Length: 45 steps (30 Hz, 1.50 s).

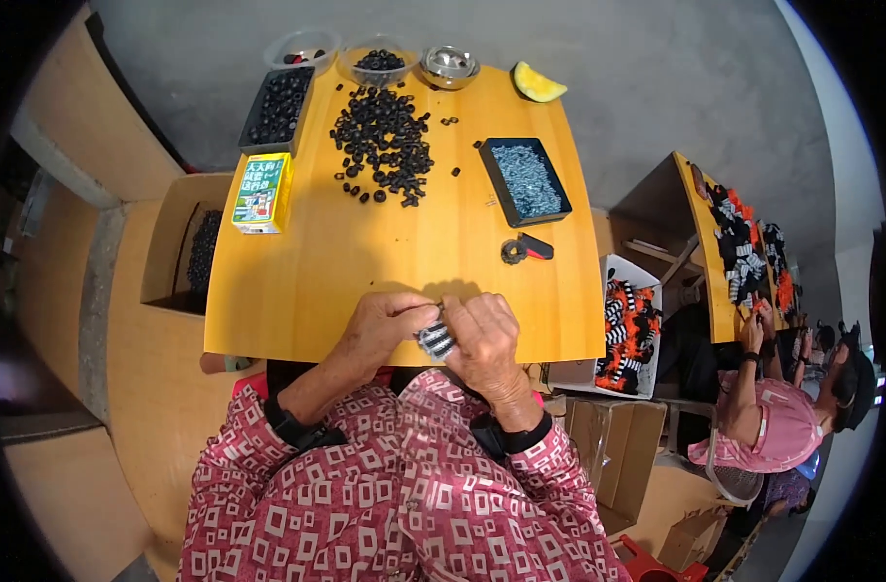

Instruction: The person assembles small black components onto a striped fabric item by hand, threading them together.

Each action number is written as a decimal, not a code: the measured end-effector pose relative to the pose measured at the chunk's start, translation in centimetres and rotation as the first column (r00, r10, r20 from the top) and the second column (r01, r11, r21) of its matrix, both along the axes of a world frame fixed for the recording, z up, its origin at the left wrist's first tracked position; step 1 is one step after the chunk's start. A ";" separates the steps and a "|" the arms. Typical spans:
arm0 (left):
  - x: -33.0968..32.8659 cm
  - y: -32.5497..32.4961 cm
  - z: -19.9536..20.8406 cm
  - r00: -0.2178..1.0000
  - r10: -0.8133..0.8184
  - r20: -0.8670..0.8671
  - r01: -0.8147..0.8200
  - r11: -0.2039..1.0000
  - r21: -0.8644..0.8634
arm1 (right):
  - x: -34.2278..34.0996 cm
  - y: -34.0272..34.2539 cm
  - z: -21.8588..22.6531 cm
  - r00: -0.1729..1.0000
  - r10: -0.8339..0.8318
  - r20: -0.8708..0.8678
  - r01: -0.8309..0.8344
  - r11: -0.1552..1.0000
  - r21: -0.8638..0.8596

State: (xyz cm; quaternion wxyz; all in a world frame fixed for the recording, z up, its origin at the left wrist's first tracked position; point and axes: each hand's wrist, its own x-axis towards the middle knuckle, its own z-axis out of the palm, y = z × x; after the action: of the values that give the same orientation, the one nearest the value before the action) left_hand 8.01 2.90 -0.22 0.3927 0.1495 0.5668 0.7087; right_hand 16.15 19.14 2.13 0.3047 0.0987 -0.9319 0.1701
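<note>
Just over the table's near edge, a small black-and-white striped fabric piece (436, 339) is held between my two hands. My left hand (383, 325) pinches it from one side, thumb and forefinger pressed together near its top. My right hand (483, 338) has its fingers curled round the other side. Whatever lies between the fingertips is too small to make out. A loose pile of small black parts (383, 141) spreads over the far middle of the table. A black tray of small grey metallic pieces (567, 208) stands beyond my right hand.
On the wooden table (297, 272) are a yellow-green carton (262, 194), a black tray (268, 148), a metal bowl (450, 68), a melon slice (538, 84) and a red-black tool (534, 247). A white bin (643, 274) of striped and orange pieces stands right; co-workers sit beyond.
</note>
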 end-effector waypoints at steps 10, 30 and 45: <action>-1.9 0.2 -0.4 0.998 -0.039 -0.041 0.041 0.998 0.043 | -0.6 0.5 0.1 1.000 0.013 0.011 -0.012 0.998 -0.056; -1.1 -0.5 0.9 0.990 -0.070 0.126 0.057 0.993 0.100 | 0.3 -0.1 0.0 0.999 0.011 -0.030 -0.016 0.989 -0.145; -1.5 -0.7 0.9 0.987 -0.044 0.153 0.038 0.998 0.044 | 0.1 1.1 0.0 0.978 0.137 0.160 -0.077 0.940 -0.332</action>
State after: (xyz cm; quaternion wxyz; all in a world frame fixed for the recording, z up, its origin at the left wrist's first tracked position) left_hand 6.52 2.24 0.64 0.4465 0.1141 0.5172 0.7212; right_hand 16.30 20.27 2.17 0.2212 0.0823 -0.9083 0.3452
